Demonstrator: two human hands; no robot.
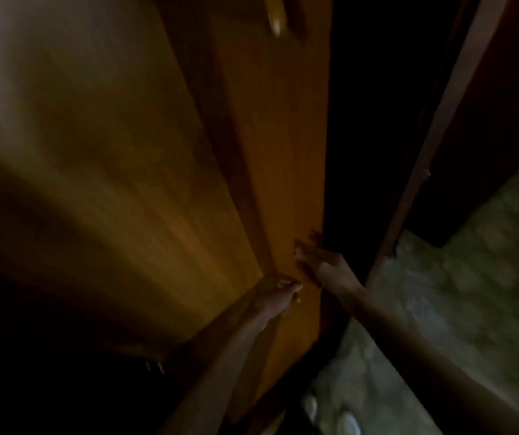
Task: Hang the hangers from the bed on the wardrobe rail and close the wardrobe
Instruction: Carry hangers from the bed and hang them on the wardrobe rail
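The view is dark and blurred. A brown wooden wardrobe door [270, 152] fills the middle, next to a black gap [371, 136] into the wardrobe. My left hand [278, 296] rests against the door's lower part with fingers curled; whether it grips anything I cannot tell. My right hand [317, 259] lies flat on the door near its right edge, fingers spread. No hangers or rail are visible.
A second door or frame edge [421, 171], dark reddish brown, runs diagonally on the right. A pale patterned floor [455, 293] lies at the lower right. Another wooden panel [95, 152] spans the left. A small metal fitting [275, 25] gleams at the top.
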